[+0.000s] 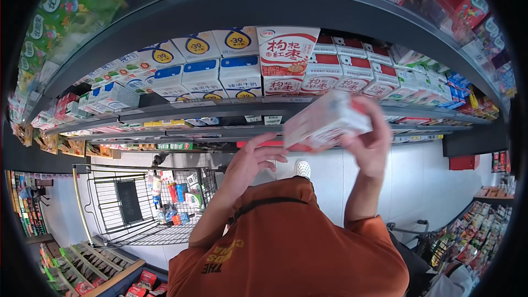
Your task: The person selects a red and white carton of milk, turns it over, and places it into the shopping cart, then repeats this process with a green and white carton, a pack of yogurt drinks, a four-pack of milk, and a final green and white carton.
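Observation:
My right hand [369, 137] grips a white drink carton [324, 120] with red and pink print by its right end. The carton is tilted, blurred by motion, and raised in front of the shelf. At its left end, my left hand [254, 160] has its fingers stretched out, the tips close to the carton's lower edge. Behind it stand several red-and-white cartons [323, 80] with similar print. One larger carton [288, 49] of that kind sits upright on top of the row.
White and blue milk cartons [201, 80] fill the shelf to the left. A shelf edge [264, 4] curves overhead. On the floor at my left stands a wire shopping cart [118, 235] with several packaged goods inside. Snack racks [467, 242] line the lower right.

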Available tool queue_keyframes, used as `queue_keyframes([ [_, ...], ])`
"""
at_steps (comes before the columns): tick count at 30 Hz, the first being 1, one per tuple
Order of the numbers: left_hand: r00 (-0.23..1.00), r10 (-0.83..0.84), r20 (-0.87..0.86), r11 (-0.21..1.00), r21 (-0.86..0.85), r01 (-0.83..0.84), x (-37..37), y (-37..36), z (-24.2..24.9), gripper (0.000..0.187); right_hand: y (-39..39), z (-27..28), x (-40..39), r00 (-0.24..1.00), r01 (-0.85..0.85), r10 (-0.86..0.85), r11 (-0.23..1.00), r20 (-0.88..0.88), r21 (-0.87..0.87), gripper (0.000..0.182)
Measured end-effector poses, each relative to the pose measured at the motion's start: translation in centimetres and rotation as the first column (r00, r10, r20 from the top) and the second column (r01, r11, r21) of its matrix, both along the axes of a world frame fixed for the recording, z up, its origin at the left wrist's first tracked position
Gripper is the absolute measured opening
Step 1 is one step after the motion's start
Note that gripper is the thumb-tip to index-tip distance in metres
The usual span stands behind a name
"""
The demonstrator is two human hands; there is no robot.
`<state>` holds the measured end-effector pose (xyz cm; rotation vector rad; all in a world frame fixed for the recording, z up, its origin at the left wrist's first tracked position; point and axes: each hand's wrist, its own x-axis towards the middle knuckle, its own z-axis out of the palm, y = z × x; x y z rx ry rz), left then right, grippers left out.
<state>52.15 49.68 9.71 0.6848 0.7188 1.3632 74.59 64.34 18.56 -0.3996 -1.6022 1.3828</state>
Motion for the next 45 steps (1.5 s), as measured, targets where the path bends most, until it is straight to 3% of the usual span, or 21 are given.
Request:
queue_keyframes([
  [1, 1.000, 0.024, -0.019, 1.000, 0.014, -0.024, -0.1, -0.1, -0.2, 0.053, 0.7, 1.1, 0.5, 0.996, 0.083, -0.082, 0.996, -0.026, 0.043, 0.062],
  [4, 0.955, 0.036, -0.293, 0.995, -0.076, -0.061, 0.1, -0.9, 0.1, 0.042, 3.0, 3.8, 0.5, 0.966, 0.254, -0.244, 0.953, -0.080, 0.163, 0.065],
  [5, 0.958, 0.016, -0.285, 0.996, -0.081, -0.041, 0.1, -1.1, 0.0, 0.041, 3.8, 4.2, 0.2, 0.968, 0.251, -0.239, 0.940, -0.077, 0.230, 0.063],
  [12, 0.961, -0.013, -0.276, 0.994, -0.112, -0.019, 0.1, -2.3, -1.7, 0.039, 7.9, 4.9, -3.4, 0.985, 0.161, -0.141, 0.951, -0.095, 0.263, 0.059],
  [16, 0.962, 0.007, -0.274, 0.990, -0.131, -0.044, -0.2, -2.9, -2.3, 0.039, 8.8, 5.2, -4.0, 0.999, -0.044, 0.037, 0.975, 0.035, 0.217, 0.052],
  [22, 0.954, 0.084, -0.289, 0.975, -0.176, -0.139, -0.7, -3.6, -3.3, 0.037, 9.2, 5.0, -4.2, 0.999, -0.018, 0.011, 0.976, 0.034, 0.215, 0.045],
  [26, 0.958, 0.072, -0.277, 0.966, -0.220, -0.136, -0.7, -3.8, -3.5, 0.035, 9.8, 4.8, -3.7, 0.985, 0.062, -0.099, 0.967, 0.143, 0.247, 0.045],
  [33, 0.948, 0.103, -0.301, 0.954, -0.242, -0.180, -1.0, -4.1, -4.5, 0.035, 10.0, 4.0, -3.7, 0.979, 0.127, -0.168, 0.945, 0.113, 0.302, 0.052],
  [36, 0.944, 0.130, -0.303, 0.946, -0.248, -0.209, -1.0, -4.6, -5.1, 0.035, 9.7, 3.4, -3.7, 0.986, 0.155, -0.168, 0.929, 0.009, 0.336, 0.056],
  [37, 0.944, 0.142, -0.299, 0.944, -0.247, -0.220, -1.1, -4.7, -5.3, 0.035, 9.3, 3.2, -3.4, 0.979, 0.187, -0.202, 0.916, 0.005, 0.354, 0.060],
  [39, 0.945, 0.154, -0.289, 0.947, -0.231, -0.225, -1.4, -5.1, -6.6, 0.037, 8.8, 2.0, -2.0, 0.899, 0.397, -0.437, 0.845, 0.037, 0.358, 0.061],
  [41, 0.924, 0.179, -0.337, 0.944, -0.207, -0.258, -1.7, -5.9, -8.6, 0.038, 6.6, 2.9, -2.6, 0.785, 0.507, -0.616, 0.699, 0.064, 0.505, 0.051],
  [42, 0.910, 0.213, -0.354, 0.931, -0.208, -0.299, -1.7, -6.4, -9.4, 0.038, 6.0, 1.8, -2.0, 0.725, 0.612, -0.689, 0.634, -0.016, 0.473, 0.042],
  [44, 0.877, 0.279, -0.392, 0.901, -0.210, -0.381, -1.8, -7.5, -11.0, 0.038, 3.9, 0.8, -2.7, 0.703, 0.685, -0.685, 0.579, -0.192, 0.442, 0.033],
  [45, 0.822, 0.271, -0.500, 0.879, -0.221, -0.424, -2.0, -8.2, -11.9, 0.039, 2.4, 0.5, -3.3, 0.723, 0.656, -0.649, 0.539, -0.235, 0.528, 0.029],
])
